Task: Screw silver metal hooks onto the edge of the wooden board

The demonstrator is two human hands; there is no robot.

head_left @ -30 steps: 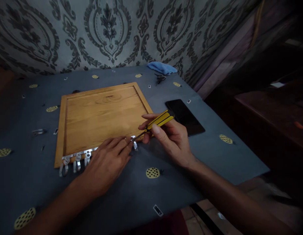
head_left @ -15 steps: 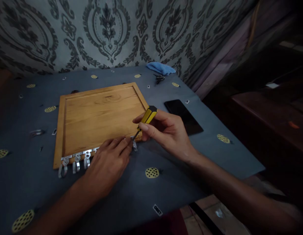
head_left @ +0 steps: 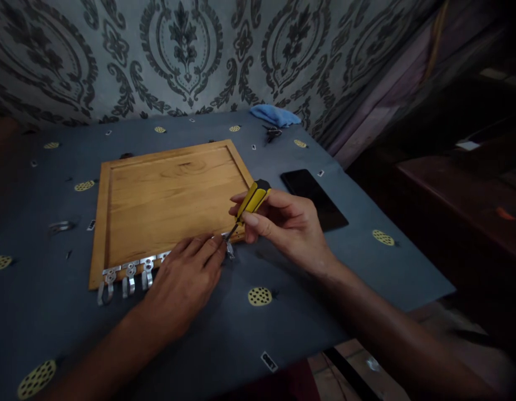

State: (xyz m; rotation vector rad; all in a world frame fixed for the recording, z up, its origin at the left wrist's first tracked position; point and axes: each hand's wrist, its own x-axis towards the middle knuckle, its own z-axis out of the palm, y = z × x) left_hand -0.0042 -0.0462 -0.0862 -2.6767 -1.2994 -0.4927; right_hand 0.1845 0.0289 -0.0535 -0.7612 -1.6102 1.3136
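My right hand point(head_left: 289, 228) is closed around the yellow and black handle of a screwdriver point(head_left: 253, 201). The screwdriver leans, its thin shaft running down to the right end of a metal hook rail point(head_left: 134, 264). This rail, with several silver hooks, lies along the near edge of a framed wooden board point(head_left: 174, 200). My left hand point(head_left: 186, 281) lies flat across the rail, fingers stretched out and fingertips beside the screwdriver's tip. It covers the middle of the rail. Whether the tip sits in a screw is too small to tell.
A dark phone or tablet point(head_left: 318, 200) lies right of the board, partly behind my right hand. Farther back are a blue cloth point(head_left: 275, 115) and a small dark object point(head_left: 272, 133). A loose metal hook point(head_left: 61, 226) lies left, on the patterned table cover point(head_left: 308, 317).
My right hand and the screwdriver handle have shifted very slightly to the right. The tip stays at the rail's right end, and my left hand keeps its place.
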